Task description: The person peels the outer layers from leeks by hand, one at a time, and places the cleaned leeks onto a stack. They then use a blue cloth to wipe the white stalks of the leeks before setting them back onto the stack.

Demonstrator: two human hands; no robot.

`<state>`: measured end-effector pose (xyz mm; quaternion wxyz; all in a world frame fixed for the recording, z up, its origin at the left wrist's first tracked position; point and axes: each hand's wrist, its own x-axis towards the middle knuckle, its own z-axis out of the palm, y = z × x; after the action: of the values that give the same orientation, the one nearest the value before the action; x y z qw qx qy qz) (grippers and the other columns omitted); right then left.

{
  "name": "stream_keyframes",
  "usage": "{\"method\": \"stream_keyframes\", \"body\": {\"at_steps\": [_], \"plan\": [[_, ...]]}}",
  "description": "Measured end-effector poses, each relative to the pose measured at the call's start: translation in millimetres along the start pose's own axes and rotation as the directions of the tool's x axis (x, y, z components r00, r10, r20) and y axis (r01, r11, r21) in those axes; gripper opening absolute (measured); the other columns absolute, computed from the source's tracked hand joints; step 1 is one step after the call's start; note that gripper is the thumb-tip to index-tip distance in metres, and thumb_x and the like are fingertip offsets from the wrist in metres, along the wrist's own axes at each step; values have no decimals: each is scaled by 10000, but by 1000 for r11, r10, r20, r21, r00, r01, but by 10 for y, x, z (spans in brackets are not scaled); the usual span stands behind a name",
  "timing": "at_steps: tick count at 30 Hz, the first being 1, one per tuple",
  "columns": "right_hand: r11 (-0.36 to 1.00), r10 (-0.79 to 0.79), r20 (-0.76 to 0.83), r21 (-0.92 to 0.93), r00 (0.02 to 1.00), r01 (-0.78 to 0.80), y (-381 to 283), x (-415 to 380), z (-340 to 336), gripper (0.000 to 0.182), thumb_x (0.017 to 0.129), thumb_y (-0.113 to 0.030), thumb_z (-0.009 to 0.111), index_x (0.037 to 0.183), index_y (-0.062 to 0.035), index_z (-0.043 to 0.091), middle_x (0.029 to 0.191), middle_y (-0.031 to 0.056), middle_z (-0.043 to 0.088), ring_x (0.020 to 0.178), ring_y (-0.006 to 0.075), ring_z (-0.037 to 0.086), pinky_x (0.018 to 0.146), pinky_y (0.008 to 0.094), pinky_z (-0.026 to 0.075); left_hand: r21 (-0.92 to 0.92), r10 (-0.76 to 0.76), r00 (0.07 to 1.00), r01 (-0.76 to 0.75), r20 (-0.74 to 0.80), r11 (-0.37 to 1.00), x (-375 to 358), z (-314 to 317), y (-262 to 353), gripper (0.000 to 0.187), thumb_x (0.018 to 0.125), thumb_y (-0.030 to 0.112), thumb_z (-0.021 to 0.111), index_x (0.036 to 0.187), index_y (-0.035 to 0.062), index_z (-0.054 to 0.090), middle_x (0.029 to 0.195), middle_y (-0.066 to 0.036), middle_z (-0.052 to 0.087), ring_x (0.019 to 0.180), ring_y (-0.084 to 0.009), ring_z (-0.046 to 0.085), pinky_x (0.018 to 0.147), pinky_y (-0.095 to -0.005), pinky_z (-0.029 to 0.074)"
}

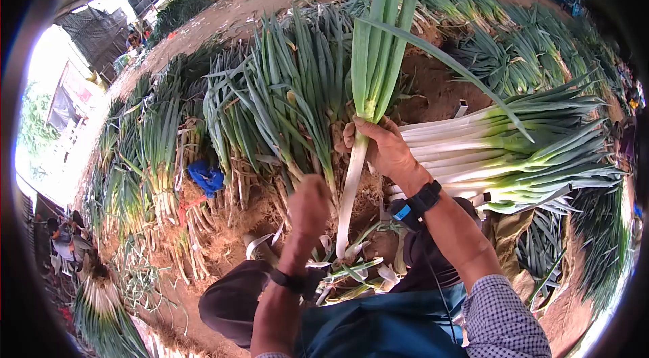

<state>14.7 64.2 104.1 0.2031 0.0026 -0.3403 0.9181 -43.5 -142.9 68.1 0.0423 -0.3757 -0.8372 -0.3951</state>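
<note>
The right hand (387, 146) is wrapped around one leek (372, 87) where white turns green, maybe because holding a long thing near its middle keeps it steady; the left hand (309, 205) is curled and blurry just left of it, so one cannot tell if it grips anything. The leek stands nearly upright, left of the leek pile (466, 138), its stem smooth and white, one long leaf flopping right.

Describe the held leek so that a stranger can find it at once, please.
From the checked sleeve, look up to the right hand. It grips one leek, green end upward. Unlike the pile of leeks lying sideways at picture right, this one is held alone.
</note>
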Motion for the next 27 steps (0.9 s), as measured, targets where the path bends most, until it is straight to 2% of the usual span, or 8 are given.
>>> {"method": "stream_keyframes", "body": {"at_steps": [3,4,8,12,16,20,22,27], "plan": [[998,4,-79,-63,997,-9,-69,-45,-34,120,950,-158,666,993,-53,627,852,75,645,749,202,630,779,442,575,44,-8,903,30,-430,999,97,-124,-620,36,918,56,583,928,50,618,828,-126,649,677,-275,620,610,-386,500],[988,-44,-82,-151,996,31,-79,-77,-11,110,954,-153,656,968,-55,608,792,56,603,696,178,597,735,407,560,-265,-226,920,142,-321,954,28,31,-1092,59,934,133,590,949,82,614,806,-110,646,654,-276,631,601,-401,504],[995,-27,-132,-97,991,14,-61,56,-80,128,924,-151,705,966,-71,616,735,43,586,608,153,538,621,360,514,159,-235,966,217,104,963,-549,-205,-1064,171,934,182,563,1023,81,668,810,-265,659,749,-462,646,683,-510,525],[999,-42,-116,-35,992,38,-95,153,-109,224,945,-242,688,1024,-47,614,789,62,605,658,174,552,701,409,509,-161,-221,972,232,82,959,-397,-263,-1760,271,910,192,587,1093,13,675,991,-245,697,895,-409,683,758,-488,539],[998,17,-194,-52,981,-27,-29,177,-165,336,949,-346,670,1081,-53,571,825,55,589,697,189,547,791,408,498,286,-325,946,310,6,907,516,-1446,-2282,194,923,170,547,878,34,678,873,-180,666,862,-344,670,779,-424,536],[979,-29,-244,-201,969,-21,71,120,-133,303,989,-363,592,1077,-74,567,836,37,565,741,180,529,836,421,469,220,-450,863,496,-229,840,804,-2314,-3669,230,936,239,539,888,106,721,858,-161,703,811,-324,684,714,-430,533],[968,-80,-298,-252,951,3,147,112,-165,306,1017,-382,543,1119,-93,554,845,31,561,735,171,512,828,417,467,538,-562,790,594,-246,598,940,-2533,-3934,227,907,277,590,970,123,746,951,-186,723,908,-358,696,790,-458,542],[920,-135,-319,-391,938,-1,202,130,-293,354,1027,-422,532,1180,-103,515,823,7,494,705,143,463,749,370,435,613,-526,826,526,-202,590,1017,-1863,-4894,630,862,239,642,1454,117,466,1059,-236,695,994,-400,673,817,-492,511]]}}
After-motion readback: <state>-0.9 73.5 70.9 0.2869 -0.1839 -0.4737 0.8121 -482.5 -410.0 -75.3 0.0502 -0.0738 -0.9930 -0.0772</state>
